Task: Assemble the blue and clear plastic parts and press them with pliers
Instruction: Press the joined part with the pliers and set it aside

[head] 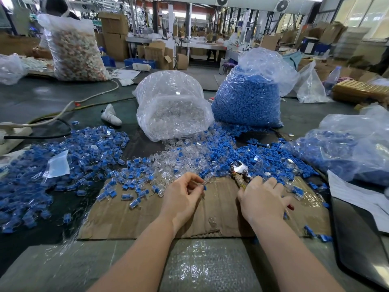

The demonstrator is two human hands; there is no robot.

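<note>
Pliers [240, 171] sit under the right hand [262, 199] with the handles mostly hidden (grip's unclear), while the left hand [182, 197] pinches a clear plastic part [207, 179].

Bright, even overhead light; wide-angle bending and softness at edges.

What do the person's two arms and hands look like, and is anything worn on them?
Both forearms are bare: no sleeves, gloves, watch or bracelet show. The left hand has no ring in view. The right hand shows dark red nail polish on one nail at its outer edge; its other nails cannot be seen.
</note>
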